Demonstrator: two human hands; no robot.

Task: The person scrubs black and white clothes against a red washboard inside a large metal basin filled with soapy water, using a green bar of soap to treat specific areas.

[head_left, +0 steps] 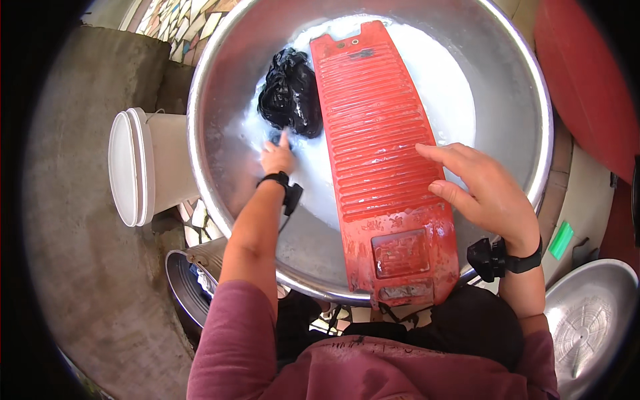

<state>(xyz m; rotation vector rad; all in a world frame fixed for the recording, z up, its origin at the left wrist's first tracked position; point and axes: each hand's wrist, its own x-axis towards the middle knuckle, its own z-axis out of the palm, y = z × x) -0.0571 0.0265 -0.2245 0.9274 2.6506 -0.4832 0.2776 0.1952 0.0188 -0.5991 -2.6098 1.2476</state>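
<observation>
A wet black cloth (291,92) lies bunched in whitish, soapy water inside a large metal basin (253,207). A red ridged washboard (373,113) stands to its right, its lower end over the near rim. My left hand (279,155) is just below the cloth, index finger stretched toward it; its other fingers are partly hidden. Beside that finger is a small dark patch I cannot make out. My right hand (477,187) hovers at the washboard's right edge, thumb and fingers apart, holding nothing.
Left of the basin is a white lidded bucket (167,160), on its side. Below it, a metal container (185,283) has cloth inside. A shallow metal bowl (593,320) is at the lower right. A large red object (590,73) borders the basin's right side.
</observation>
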